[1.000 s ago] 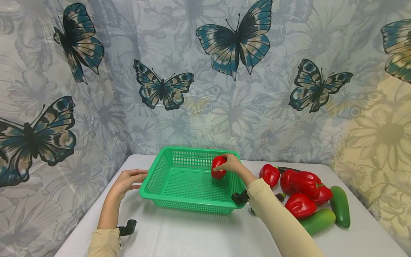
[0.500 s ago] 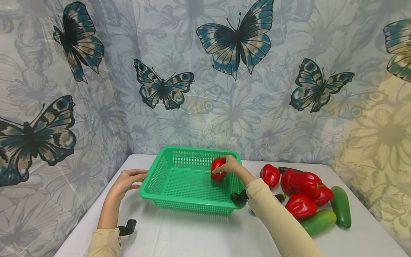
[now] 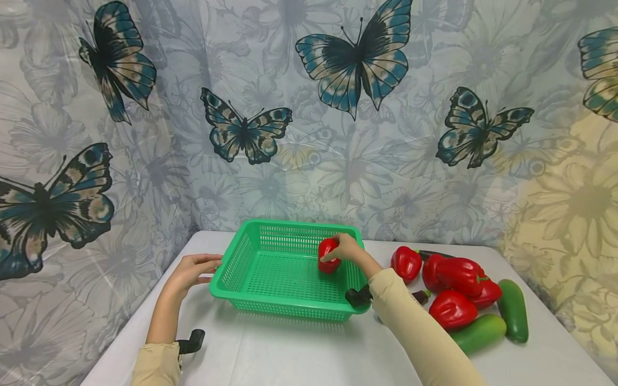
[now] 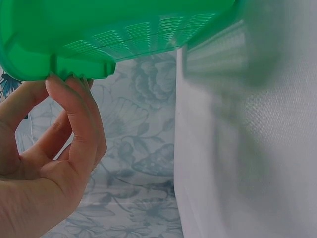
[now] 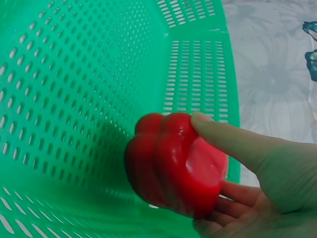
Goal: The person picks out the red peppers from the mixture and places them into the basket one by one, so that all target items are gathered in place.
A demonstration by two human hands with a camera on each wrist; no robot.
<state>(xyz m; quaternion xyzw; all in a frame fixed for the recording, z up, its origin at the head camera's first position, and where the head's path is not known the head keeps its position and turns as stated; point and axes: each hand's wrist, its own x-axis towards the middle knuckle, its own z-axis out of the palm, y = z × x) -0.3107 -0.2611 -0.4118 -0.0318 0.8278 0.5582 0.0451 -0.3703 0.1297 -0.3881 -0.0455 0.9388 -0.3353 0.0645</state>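
So, the red pepper (image 5: 166, 166) could be slipping if its glossy skin is beating the right hand's (image 3: 347, 250) thumb-and-finger pinch; it's being held inside the green basket (image 3: 289, 305), toward the right end. Right forearm (image 3: 415, 321) is reaching over that side; left hand (image 3: 189, 273) is touching the opposite side with fingertips only.

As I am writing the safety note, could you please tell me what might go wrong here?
The held red pepper looks glossy, so it might slip from the right hand.

The left hand touches the green basket at one end only, so a bump at the other could perhaps swing it.
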